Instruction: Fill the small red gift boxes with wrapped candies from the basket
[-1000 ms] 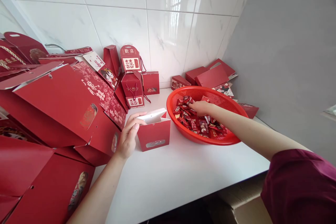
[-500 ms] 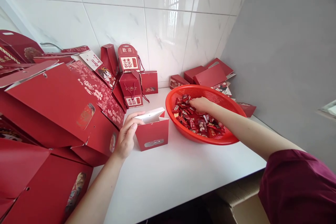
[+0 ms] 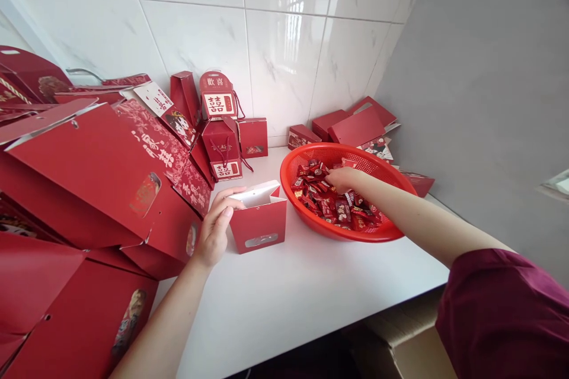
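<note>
A small open red gift box stands on the white counter, its white-lined flaps up. My left hand grips its left side, fingers curled over the top edge. To the right sits a round red plastic basket filled with several red-wrapped candies. My right hand reaches down into the candies with its fingers curled among them; what they hold is hidden.
Large red gift bags lie piled at the left. Small assembled red boxes stand against the tiled wall. Flat red boxes lie in the back right corner. A cardboard carton sits below the counter's front edge.
My right hand has shifted slightly toward me and to the right within the candies. My left hand stays on the small box.
</note>
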{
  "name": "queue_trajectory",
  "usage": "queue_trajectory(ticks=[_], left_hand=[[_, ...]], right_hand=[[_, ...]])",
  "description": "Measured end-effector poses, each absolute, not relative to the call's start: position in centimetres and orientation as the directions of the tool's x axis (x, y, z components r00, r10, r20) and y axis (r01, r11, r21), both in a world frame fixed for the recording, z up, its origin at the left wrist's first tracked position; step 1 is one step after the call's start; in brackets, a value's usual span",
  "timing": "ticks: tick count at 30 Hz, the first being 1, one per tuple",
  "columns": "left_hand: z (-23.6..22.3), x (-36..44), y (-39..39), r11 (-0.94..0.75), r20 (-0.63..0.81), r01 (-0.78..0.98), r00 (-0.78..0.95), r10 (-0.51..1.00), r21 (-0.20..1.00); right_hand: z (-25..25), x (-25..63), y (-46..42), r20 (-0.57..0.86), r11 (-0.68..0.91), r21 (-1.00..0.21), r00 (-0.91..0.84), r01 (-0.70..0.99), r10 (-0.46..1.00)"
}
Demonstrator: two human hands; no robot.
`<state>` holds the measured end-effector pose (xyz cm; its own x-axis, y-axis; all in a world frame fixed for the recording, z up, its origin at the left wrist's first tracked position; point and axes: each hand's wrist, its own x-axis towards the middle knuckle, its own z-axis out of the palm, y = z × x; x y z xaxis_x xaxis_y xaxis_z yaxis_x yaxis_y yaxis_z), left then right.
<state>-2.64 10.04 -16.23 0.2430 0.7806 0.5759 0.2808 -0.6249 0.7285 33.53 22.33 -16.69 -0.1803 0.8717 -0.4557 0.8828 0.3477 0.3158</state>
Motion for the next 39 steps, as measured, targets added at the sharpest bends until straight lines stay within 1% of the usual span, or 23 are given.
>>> queue_trajectory(ticks=[11, 19, 25, 33, 36, 39], left_hand=[[-16.2, -2.6, 10.0, -0.624, 0.575, 0.275, 0.242, 0.781, 0.732], [-16.1, -2.6, 9.9, -0.616, 0.566, 0.261, 0.246, 0.787, 0.743], [-16.0, -2.6, 9.9, -0.618, 0.57, 0.275, 0.242, 0.786, 0.736], [-16.0, -2.5, 9.8, -0.628, 0.578, 0.254, 0.246, 0.778, 0.736], [-16.0, -2.5, 9.7, -0.632, 0.584, 0.273, 0.242, 0.775, 0.725], [-15.9, -2.5, 9.6, -0.628, 0.579, 0.296, 0.243, 0.778, 0.72]], right_hand=[[-17.2, 33.1, 22.4, -0.468, 0.335, 0.347, -0.147, 0.876, 0.871], [-17.8, 32.4, 21.7, -0.382, 0.285, 0.4, -0.124, 0.871, 0.916], [-17.5, 31.8, 21.8, -0.411, 0.284, 0.414, -0.101, 0.865, 0.906], [-16.7, 32.9, 22.1, -0.383, 0.284, 0.36, -0.137, 0.889, 0.914], [-15.4, 33.4, 22.1, -0.375, 0.269, 0.317, -0.14, 0.909, 0.916], [-13.3, 33.4, 21.3, -0.318, 0.251, 0.276, -0.158, 0.928, 0.935]])
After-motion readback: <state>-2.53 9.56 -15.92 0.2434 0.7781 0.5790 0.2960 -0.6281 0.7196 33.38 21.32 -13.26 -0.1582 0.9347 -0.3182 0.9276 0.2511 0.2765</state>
